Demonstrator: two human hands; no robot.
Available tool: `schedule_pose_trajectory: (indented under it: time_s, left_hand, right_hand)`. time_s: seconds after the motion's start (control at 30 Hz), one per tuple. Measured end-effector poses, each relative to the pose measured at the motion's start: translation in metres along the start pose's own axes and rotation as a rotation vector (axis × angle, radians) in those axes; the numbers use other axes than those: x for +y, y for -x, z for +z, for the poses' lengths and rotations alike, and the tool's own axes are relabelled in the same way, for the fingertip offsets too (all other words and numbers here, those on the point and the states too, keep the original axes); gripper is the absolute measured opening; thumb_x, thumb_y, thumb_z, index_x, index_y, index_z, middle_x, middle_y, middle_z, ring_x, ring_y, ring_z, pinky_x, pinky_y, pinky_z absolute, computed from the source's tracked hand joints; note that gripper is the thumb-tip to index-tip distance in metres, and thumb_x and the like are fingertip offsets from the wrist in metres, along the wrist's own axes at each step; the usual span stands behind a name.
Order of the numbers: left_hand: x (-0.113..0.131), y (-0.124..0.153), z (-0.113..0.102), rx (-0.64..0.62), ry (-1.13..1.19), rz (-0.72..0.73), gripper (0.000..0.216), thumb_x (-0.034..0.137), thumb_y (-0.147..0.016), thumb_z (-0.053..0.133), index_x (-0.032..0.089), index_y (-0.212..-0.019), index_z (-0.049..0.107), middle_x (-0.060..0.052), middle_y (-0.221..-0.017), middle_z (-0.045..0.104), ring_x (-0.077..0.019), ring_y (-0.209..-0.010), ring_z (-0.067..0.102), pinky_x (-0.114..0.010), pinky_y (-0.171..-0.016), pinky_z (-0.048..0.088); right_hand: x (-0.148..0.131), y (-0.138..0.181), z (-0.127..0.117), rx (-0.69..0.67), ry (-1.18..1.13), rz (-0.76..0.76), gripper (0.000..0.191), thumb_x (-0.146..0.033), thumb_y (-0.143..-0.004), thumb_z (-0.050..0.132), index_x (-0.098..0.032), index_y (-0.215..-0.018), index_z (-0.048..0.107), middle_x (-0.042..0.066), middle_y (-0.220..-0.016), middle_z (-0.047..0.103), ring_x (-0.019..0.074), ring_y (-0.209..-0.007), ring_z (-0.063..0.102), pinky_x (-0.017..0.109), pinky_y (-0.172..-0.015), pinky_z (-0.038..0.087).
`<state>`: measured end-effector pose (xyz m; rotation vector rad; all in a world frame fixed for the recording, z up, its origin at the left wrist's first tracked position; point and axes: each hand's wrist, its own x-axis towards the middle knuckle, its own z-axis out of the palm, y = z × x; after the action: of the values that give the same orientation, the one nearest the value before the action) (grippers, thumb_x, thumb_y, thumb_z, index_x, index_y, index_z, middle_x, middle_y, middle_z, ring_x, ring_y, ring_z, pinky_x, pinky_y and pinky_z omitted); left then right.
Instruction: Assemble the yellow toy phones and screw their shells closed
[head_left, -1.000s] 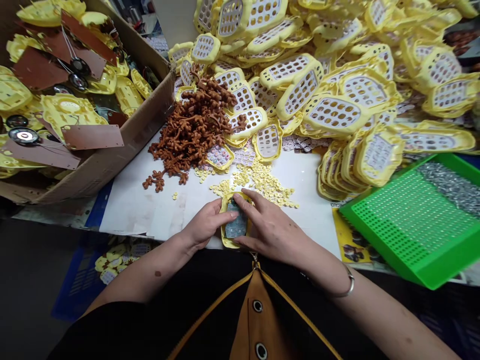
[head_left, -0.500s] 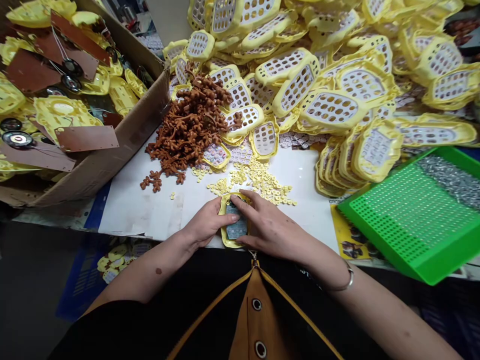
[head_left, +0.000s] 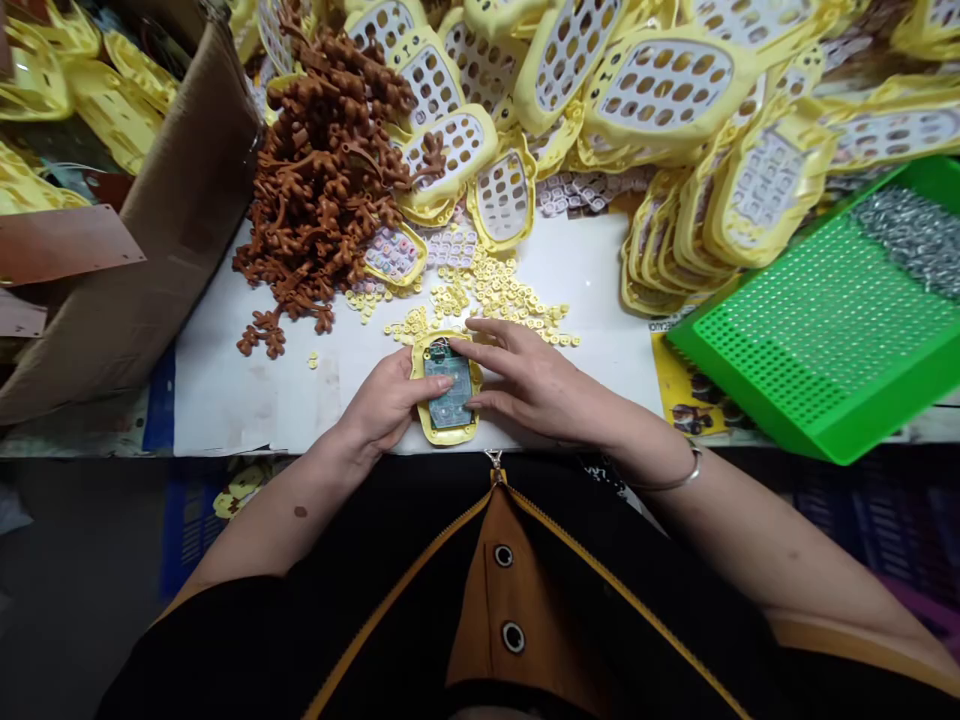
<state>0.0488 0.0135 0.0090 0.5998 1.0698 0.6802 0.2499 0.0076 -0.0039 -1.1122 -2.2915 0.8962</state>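
Observation:
A yellow plastic toy shell lies near the table's front edge, its inside facing up. In it sits a dark green circuit board, with some wiring near its top end. My left hand grips the shell by its left side, thumb laid over the board. On the other side, my right hand has its fingers spread; the fingertips touch the board's upper end and the shell's right rim. Small yellow button pieces are scattered just beyond the shell.
Brown plastic pieces are heaped at the back left, beside a cardboard box of yellow shells. Yellow shells with white perforated faces are piled at the back. A green basket holding screws stands on the right.
The view has tilted down and come closer. My right fingers have spread and lifted a little, so more of the board shows. My left hand keeps its hold on the shell.

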Motion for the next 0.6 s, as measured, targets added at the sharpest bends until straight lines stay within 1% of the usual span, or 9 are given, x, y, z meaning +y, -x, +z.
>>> schedule_pose_trajectory:
  time_s: [0.1,0.23,0.4,0.5,0.6]
  left_hand:
    - [0.000,0.000,0.000,-0.015,-0.008,-0.006,0.037,0.015,-0.060,0.081,0.013,-0.092,0.064,-0.003,-0.081,0.071,-0.0153,-0.070,0.065,-0.030,-0.072,0.052]
    - [0.001,-0.001,-0.001,-0.036,-0.009,-0.014,0.037,0.015,-0.060,0.081,0.012,-0.093,0.064,-0.004,-0.082,0.071,-0.0152,-0.070,0.065,-0.029,-0.070,0.053]
    - [0.002,-0.001,-0.002,-0.022,-0.030,-0.016,0.037,0.015,-0.061,0.080,0.013,-0.093,0.063,-0.004,-0.084,0.071,-0.0177,-0.075,0.067,-0.030,-0.071,0.053]
    - [0.002,-0.001,-0.002,-0.029,-0.041,-0.016,0.036,0.016,-0.060,0.080,0.012,-0.092,0.063,-0.004,-0.083,0.070,-0.0177,-0.074,0.067,-0.030,-0.071,0.053]
    - [0.001,-0.001,-0.002,-0.031,-0.042,-0.004,0.035,0.016,-0.061,0.080,0.012,-0.091,0.063,-0.004,-0.082,0.070,-0.0176,-0.074,0.066,-0.030,-0.071,0.052]
  right_hand:
    - [0.000,-0.001,0.003,0.003,0.013,-0.005,0.054,-0.035,-0.088,0.059,-0.024,-0.139,0.044,0.018,-0.142,0.044,0.0320,-0.128,0.048,0.057,-0.103,0.044]
    - [0.001,-0.001,0.007,0.034,0.023,-0.030,0.055,-0.034,-0.087,0.060,-0.017,-0.138,0.046,0.021,-0.138,0.047,0.0322,-0.126,0.049,0.054,-0.102,0.045]
    - [0.002,0.000,0.012,0.066,-0.007,-0.030,0.054,-0.034,-0.088,0.059,-0.020,-0.138,0.045,0.020,-0.137,0.049,0.0322,-0.126,0.049,0.056,-0.101,0.044]
    - [0.001,0.000,0.014,0.080,-0.001,-0.026,0.055,-0.036,-0.087,0.059,-0.019,-0.138,0.045,0.020,-0.136,0.049,0.0326,-0.126,0.049,0.057,-0.101,0.044]
    - [0.001,0.000,0.014,0.085,0.004,-0.018,0.055,-0.035,-0.087,0.060,-0.022,-0.138,0.044,0.018,-0.137,0.049,0.0325,-0.127,0.049,0.058,-0.101,0.044]
